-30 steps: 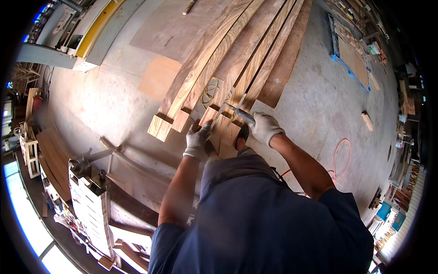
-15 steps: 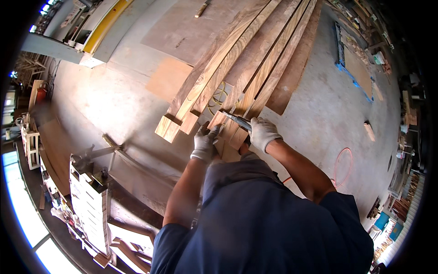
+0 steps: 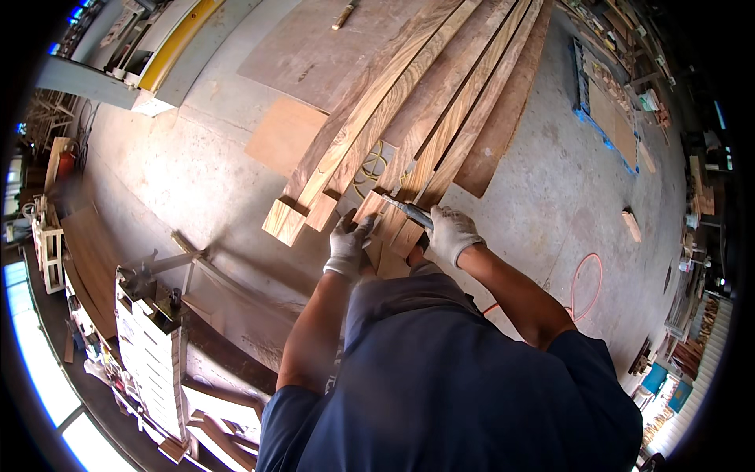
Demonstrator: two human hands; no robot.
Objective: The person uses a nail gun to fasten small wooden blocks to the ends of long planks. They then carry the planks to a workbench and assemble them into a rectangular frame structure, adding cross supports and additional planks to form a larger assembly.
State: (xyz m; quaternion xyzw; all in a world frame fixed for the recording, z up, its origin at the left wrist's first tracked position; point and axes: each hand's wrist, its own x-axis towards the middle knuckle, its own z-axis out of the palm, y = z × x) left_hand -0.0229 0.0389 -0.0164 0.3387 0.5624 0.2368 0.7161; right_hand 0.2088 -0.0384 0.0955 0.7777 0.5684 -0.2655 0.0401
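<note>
Gloved hands work a metal tool at the near ends of long planks laid on the workshop floor.

The right hand (image 3: 450, 234) is closed around a slim metal tool (image 3: 407, 212) whose tip points at the end of one plank; the left hand (image 3: 348, 244) presses with bent fingers on the neighbouring plank end just beside it. The planks (image 3: 425, 110) lie side by side, running away toward the far edge of the concrete floor (image 3: 181, 165), their near ends uneven. No cut or mark shows on them, so the work looks to be at an early stage. Open floor lies to the left; a rack of white boards (image 3: 149, 346) stands near left, an orange cord (image 3: 586, 275) curls at right.
</note>
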